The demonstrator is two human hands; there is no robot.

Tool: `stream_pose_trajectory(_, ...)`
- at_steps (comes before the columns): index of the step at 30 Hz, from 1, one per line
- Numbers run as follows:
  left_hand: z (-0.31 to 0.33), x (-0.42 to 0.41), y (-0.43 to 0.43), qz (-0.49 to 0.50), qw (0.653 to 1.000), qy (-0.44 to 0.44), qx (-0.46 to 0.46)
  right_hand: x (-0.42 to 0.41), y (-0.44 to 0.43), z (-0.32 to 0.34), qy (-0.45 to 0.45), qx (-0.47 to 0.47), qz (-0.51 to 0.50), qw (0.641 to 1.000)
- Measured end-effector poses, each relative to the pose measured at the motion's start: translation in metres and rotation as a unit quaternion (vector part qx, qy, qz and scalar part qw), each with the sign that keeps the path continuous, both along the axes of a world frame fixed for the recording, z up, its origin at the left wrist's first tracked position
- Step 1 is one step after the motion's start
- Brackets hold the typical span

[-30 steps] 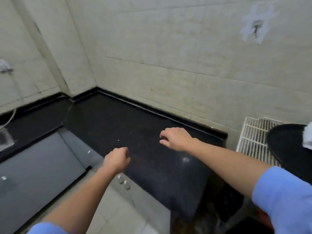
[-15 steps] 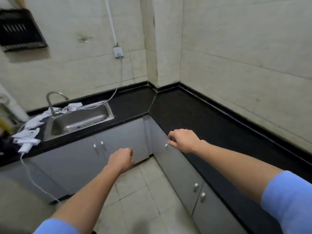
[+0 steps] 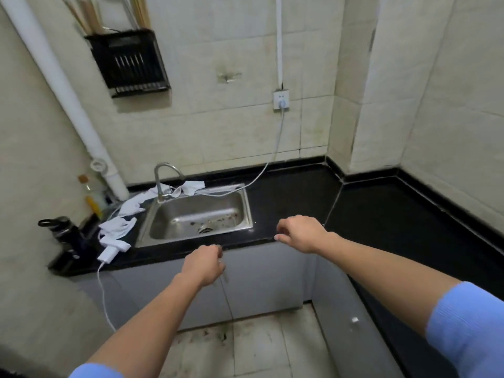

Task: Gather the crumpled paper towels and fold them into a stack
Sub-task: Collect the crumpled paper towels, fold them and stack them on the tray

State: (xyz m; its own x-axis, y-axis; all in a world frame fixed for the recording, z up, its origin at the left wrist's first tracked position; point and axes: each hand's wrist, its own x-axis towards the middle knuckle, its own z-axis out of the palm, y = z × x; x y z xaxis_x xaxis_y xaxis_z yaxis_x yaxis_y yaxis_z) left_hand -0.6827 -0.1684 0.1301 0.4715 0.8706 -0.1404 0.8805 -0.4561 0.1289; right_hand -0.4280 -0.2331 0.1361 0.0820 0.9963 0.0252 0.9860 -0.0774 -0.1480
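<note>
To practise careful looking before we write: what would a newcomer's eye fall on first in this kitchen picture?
The crumpled white paper towels stand out first, heaped on the black countertop left of the steel sink, with more draped behind the faucet. Next comes the black rack high on the tiled wall, with pale sticks poking up from it.

2 arms fwd, L grip, R grip loosely curled, palms down
</note>
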Motion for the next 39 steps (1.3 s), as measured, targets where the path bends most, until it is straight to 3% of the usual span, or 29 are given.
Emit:
stream_pose_trajectory(10, -0.017, -0.006, 0.153, 0.063, 0.997, 0.002, -0.043, -0.016, 0.202, -0.021, 0.008, -0.060, 0.086, 0.994)
stream_pose_trajectory(23, -0.020, -0.029, 0.414, 0.060, 0.997, 0.003, -0.056, -0.031, 0.450, -0.036, 0.001, -0.100, 0.050, 0.994)
stream_pose_trajectory(39, -0.103, -0.016, 0.556, 0.132, 0.978, 0.023, -0.162, -0.035, 0.693, -0.139, 0.019, -0.189, 0.098, 0.977)
